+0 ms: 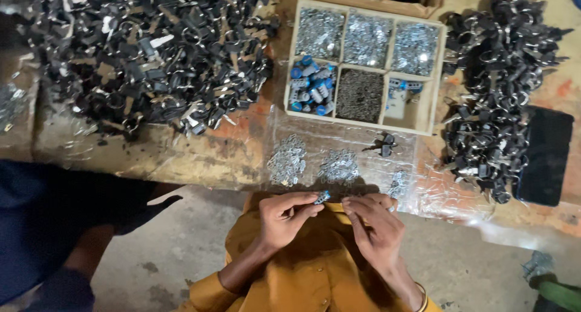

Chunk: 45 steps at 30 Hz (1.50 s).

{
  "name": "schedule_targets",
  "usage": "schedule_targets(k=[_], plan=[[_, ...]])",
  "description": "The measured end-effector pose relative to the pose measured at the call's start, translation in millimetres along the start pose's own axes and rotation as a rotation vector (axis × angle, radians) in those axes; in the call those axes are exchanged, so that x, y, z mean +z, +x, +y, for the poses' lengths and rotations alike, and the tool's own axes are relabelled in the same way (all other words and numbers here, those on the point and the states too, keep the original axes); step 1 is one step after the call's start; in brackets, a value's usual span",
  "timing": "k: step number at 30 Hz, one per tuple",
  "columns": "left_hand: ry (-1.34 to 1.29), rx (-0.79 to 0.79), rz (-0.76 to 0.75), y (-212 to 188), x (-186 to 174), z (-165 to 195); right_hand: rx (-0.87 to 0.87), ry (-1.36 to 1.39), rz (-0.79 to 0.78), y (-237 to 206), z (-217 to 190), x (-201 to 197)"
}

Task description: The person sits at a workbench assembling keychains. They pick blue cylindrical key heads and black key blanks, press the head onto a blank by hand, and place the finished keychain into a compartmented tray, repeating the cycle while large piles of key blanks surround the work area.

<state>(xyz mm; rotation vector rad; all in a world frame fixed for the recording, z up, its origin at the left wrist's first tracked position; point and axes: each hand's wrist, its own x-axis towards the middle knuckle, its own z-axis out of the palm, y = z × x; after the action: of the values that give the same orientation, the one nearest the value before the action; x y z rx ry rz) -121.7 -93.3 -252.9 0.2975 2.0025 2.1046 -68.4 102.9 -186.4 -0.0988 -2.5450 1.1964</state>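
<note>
My left hand point(289, 217) pinches a small blue and grey part point(322, 196) between thumb and fingers, just below the bench edge. My right hand point(376, 224) is beside it, its fingers curled and the fingertips a short gap from the part. Whether anything small sits between those fingertips is too small to tell. Both hands hover over my mustard-coloured garment point(315, 275). Right in front of them, two heaps of small silvery pieces point(287, 160) lie on a clear plastic sheet point(423, 191).
A wooden divided tray point(431, 100) holds silvery bits, blue parts point(311, 87) and dark bits. Big piles of black metal clips lie at the left point(151, 52) and right point(499, 82). A flat black object point(548, 157) lies at the far right. Another person in dark blue point(54, 221) is at the left.
</note>
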Motion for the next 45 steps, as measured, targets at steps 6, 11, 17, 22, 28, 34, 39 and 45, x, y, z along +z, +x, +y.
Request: schedule_targets(k=[6, 11, 17, 22, 28, 34, 39, 45], plan=[[0.027, 0.052, -0.051, 0.7, -1.8, -0.2, 0.136, 0.219, -0.006, 6.0, -7.3, 19.1], [0.118, 0.157, -0.053, 1.0, -1.4, 1.0, 0.219, 0.117, -0.007, 2.0, -7.0, 24.0], [0.175, 0.231, -0.006, -1.7, -9.0, 2.2, 0.003, -0.142, -0.184, 18.3, -16.1, 12.2], [-0.077, 0.070, 0.144, -10.7, -26.9, 5.8, -0.216, -0.329, -0.130, 39.4, -33.4, 25.9], [-0.096, 0.058, 0.181, -14.4, -33.8, 2.2, -0.255, -0.317, -0.111, 34.4, -24.8, 34.6], [-0.084, 0.059, 0.083, -9.9, -21.4, -4.1, -0.139, -0.068, -0.123, 19.5, -9.3, 28.8], [0.022, 0.097, 0.051, -7.7, -16.3, -2.5, -0.090, 0.040, -0.109, 21.0, -16.3, 30.3], [0.054, 0.149, 0.040, -5.9, -18.0, -1.3, 0.000, 0.012, -0.080, 22.6, -25.2, 37.6]])
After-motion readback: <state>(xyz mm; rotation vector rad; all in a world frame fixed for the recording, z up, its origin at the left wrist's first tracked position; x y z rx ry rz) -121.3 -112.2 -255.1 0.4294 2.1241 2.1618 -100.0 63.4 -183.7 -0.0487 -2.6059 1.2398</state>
